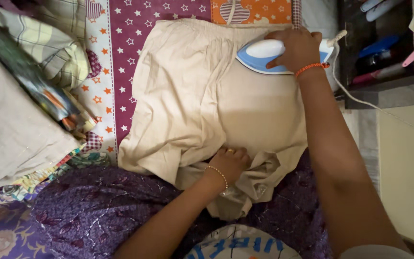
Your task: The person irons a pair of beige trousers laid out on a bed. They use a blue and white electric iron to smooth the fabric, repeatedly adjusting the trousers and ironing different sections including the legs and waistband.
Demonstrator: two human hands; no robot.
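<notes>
Ironing in progress, judged from the grip and the spread cloth. Right hand (297, 48) is clenched around the handle of the iron (264, 55), a blue and white one, sole flat on the beige garment (202, 100) near its far edge, at what looks like a gathered waistband. White cord (360, 100) runs from the iron's rear, off to the right and down past a dark shelf (384, 81) holding small items too blurred to identify.

Left hand (228, 163) rests on the near part of the garment, fingers (226, 153) curled and pressing down into the bunched fabric, pinning it; whether they pinch a fold I cannot tell. A ring and a thin bracelet show on this hand; an orange band shows on the right wrist.

Garment lies over a star-print sheet (120, 43), maroon, white and orange. Its middle panel under and below the iron looks smooth; the left side shows long folds, and the near end is crumpled over the person's purple-clad lap (97, 211). A pile of folded cloth (20, 110) sits at the left, well apart from the iron.

Judgement: pressing of the upper right section is in hand, with the left and lower parts not yet flat. Next move calls for drawing the iron toward the creased left panel while the left hand holds the fabric taut, keeping the cord off the cloth and the fingers away from the sole.
</notes>
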